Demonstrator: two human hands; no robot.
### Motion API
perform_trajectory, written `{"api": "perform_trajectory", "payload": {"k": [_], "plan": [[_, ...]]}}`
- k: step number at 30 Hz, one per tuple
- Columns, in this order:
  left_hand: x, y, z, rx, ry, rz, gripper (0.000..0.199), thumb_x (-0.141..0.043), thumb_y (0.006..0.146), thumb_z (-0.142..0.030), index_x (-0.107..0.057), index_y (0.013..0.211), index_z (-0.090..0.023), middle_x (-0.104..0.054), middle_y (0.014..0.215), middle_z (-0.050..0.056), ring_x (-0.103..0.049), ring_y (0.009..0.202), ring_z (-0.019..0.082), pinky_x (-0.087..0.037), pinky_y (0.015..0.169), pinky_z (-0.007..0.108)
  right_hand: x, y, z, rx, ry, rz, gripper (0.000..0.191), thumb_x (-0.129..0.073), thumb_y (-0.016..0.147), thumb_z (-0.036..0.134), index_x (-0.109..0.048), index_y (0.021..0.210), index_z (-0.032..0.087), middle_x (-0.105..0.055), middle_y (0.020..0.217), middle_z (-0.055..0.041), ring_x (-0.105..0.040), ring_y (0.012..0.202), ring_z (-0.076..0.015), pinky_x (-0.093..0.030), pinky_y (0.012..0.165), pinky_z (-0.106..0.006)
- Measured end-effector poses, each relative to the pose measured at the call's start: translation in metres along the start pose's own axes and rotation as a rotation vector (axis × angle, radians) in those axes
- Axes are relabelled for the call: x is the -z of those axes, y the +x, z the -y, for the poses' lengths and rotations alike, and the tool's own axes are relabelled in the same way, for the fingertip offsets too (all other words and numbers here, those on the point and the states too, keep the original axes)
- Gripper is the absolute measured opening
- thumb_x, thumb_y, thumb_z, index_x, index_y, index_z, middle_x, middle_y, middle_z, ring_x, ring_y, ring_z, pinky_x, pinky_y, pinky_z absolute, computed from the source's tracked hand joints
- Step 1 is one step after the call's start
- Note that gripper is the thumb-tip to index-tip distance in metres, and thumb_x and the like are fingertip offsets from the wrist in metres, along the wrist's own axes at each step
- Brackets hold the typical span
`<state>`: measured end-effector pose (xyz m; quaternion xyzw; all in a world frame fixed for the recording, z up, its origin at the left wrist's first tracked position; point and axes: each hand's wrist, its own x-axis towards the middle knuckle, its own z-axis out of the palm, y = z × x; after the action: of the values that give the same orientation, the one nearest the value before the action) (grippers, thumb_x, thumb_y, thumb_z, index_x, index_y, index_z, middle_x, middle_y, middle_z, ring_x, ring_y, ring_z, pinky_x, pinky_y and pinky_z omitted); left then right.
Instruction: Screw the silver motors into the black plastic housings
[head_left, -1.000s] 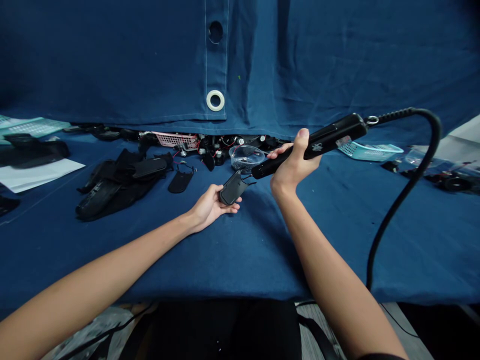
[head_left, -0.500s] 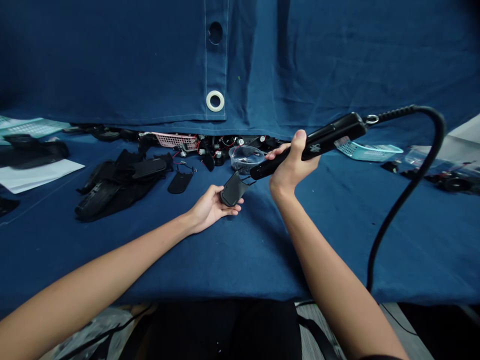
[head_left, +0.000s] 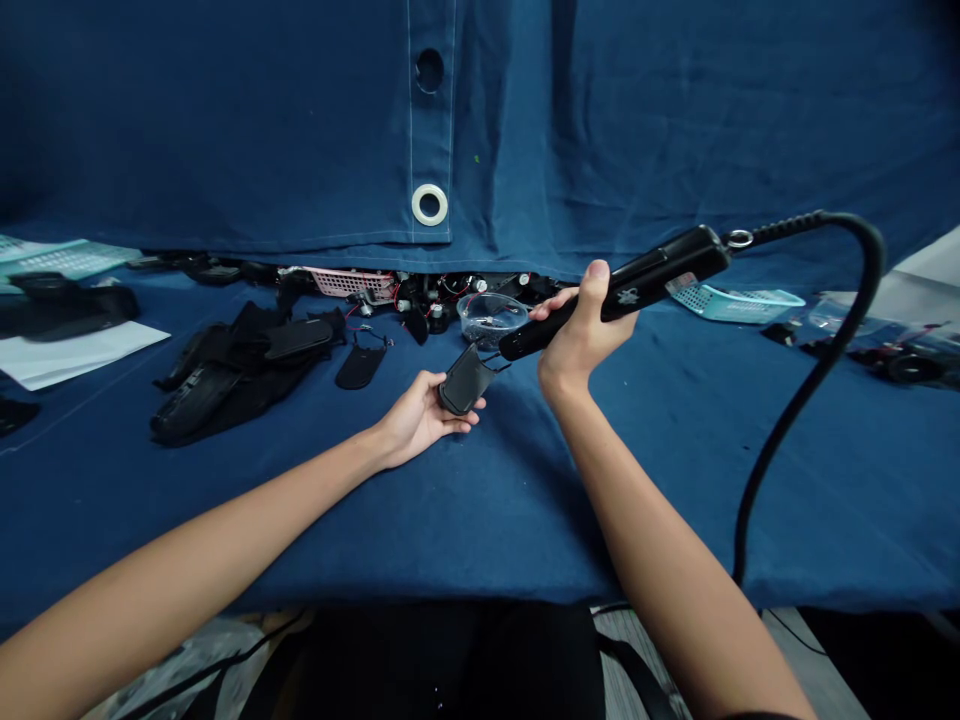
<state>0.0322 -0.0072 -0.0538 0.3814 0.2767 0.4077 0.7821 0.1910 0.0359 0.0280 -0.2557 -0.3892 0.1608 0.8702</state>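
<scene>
My left hand (head_left: pixel 422 418) grips a flat black plastic cover (head_left: pixel 465 380) between thumb and fingers, tilted up above the blue cloth. Thin prongs or wires at the cover's upper end meet the tip of a black corded electric screwdriver (head_left: pixel 667 270). Wrapped round that screwdriver is my right hand (head_left: pixel 585 335), its thumb lying along the top. The exact contact at the tip is too small to make out. A similar black cover (head_left: pixel 361 366) with thin wires lies on the cloth, left of my left hand. Just behind the screwdriver tip stands a clear round plastic bowl (head_left: pixel 491 315) holding small parts.
Black straps and shells (head_left: pixel 251 365) are heaped at left, near a white paper sheet (head_left: pixel 82 350). Motors and wires (head_left: pixel 442 300) lie along the back beside a pink basket (head_left: pixel 352 282). A turquoise basket (head_left: pixel 739 302) sits at right. The screwdriver's thick cable (head_left: pixel 810 400) loops down over the front edge.
Almost nothing differs. Both hands keep their hold on the cover and the screwdriver, and the view has shifted very slightly.
</scene>
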Motion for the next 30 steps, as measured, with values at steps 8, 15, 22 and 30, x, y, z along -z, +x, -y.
{"api": "perform_trajectory", "payload": {"k": [8,15,22,30], "plan": [[0.002,0.001,0.002,-0.015,0.02,0.018,0.042,-0.038,0.09,-0.039,-0.059,0.108,-0.008,-0.068,0.097,0.015,-0.061,0.073,0.017,-0.047,0.066,0.028,0.0,0.001,0.002,-0.04,0.014,-0.002,0.024,-0.054,0.085,0.042,-0.043,0.078,0.022,-0.046,0.055,0.0092,-0.051,0.041,-0.0056,-0.046,0.042,-0.019],[0.004,0.003,0.002,-0.019,0.027,0.016,0.043,-0.038,0.09,-0.04,-0.059,0.108,-0.008,-0.068,0.098,0.016,-0.061,0.073,0.017,-0.047,0.066,0.028,0.0,0.001,0.0,-0.014,-0.018,-0.003,0.025,-0.053,0.085,0.044,-0.043,0.079,0.022,-0.048,0.055,0.0088,-0.052,0.041,-0.007,-0.046,0.042,-0.021],[-0.001,0.001,0.003,-0.07,0.092,-0.037,0.039,-0.039,0.09,-0.037,-0.059,0.106,-0.008,-0.066,0.096,0.015,-0.061,0.074,0.017,-0.048,0.065,0.028,-0.001,-0.001,0.002,-0.014,-0.027,-0.005,0.026,-0.053,0.084,0.046,-0.044,0.081,0.022,-0.048,0.055,0.0086,-0.053,0.042,-0.0074,-0.047,0.044,-0.021],[0.019,0.007,-0.012,-0.556,0.96,-0.468,0.041,-0.05,0.088,-0.035,-0.054,0.124,-0.018,-0.055,0.114,0.01,-0.06,0.088,0.017,-0.05,0.077,0.031,0.008,0.021,-0.007,-0.326,0.073,-0.172,0.035,-0.057,0.08,0.053,-0.042,0.089,0.022,-0.048,0.056,0.0085,-0.054,0.044,-0.009,-0.055,0.05,-0.026]]}}
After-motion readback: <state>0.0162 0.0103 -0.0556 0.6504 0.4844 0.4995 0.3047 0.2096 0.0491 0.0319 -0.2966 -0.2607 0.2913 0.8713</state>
